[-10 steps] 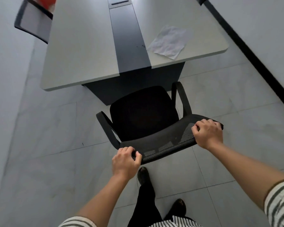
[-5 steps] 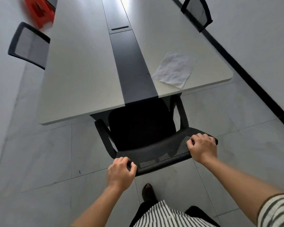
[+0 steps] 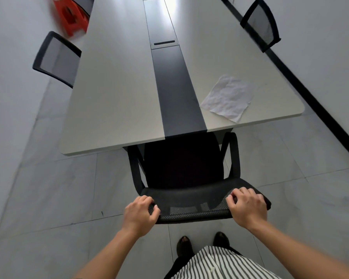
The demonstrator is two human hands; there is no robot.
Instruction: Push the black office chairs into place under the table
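Observation:
A black office chair [image 3: 182,164] stands at the near end of a long white table [image 3: 113,101] with a dark centre strip. The front of its seat and armrests is under the table edge. My left hand [image 3: 139,213] grips the left corner of the mesh backrest top, and my right hand [image 3: 247,206] grips the right corner. Another black chair [image 3: 56,58] sits pushed against the table's left side, and a third black chair [image 3: 261,23] against the right side.
A crumpled white paper [image 3: 228,97] lies on the table's near right corner. An orange stool [image 3: 72,17] is at the far left. A wall with a black baseboard [image 3: 320,111] runs along the right. My shoes [image 3: 184,245] stand on the grey tiled floor behind the chair.
Both hands have pushed the chair forward; its seat front has gone from clear of the table to under the table's near edge. I have stepped closer and the view has tilted up the table.

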